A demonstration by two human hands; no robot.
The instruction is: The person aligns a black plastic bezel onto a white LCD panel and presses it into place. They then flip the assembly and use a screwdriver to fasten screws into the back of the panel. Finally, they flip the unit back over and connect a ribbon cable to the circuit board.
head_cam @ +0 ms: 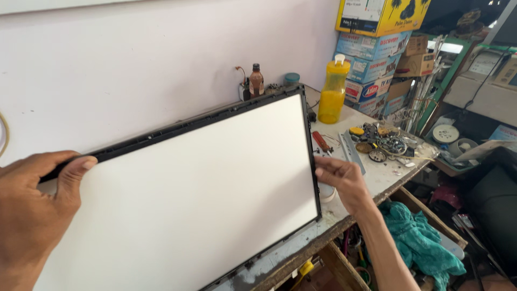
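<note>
Two hands gripping white panel (199,188), left hand (32,210) clamped on far-left edge, right hand (342,183) pinching right edge, yellow bottle (332,91) part-full on tabletop (388,172).

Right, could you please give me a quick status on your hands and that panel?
Left hand grips white panel at top-left frame. Right hand on its right edge. Yellow bottle and loose parts just beyond.

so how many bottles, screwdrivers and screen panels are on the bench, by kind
bottles: 2, a yellow bottle and a brown bottle
screwdrivers: 1, a red-handled screwdriver
screen panels: 1, a white panel gripped by the left hand and right hand
total: 4
</note>
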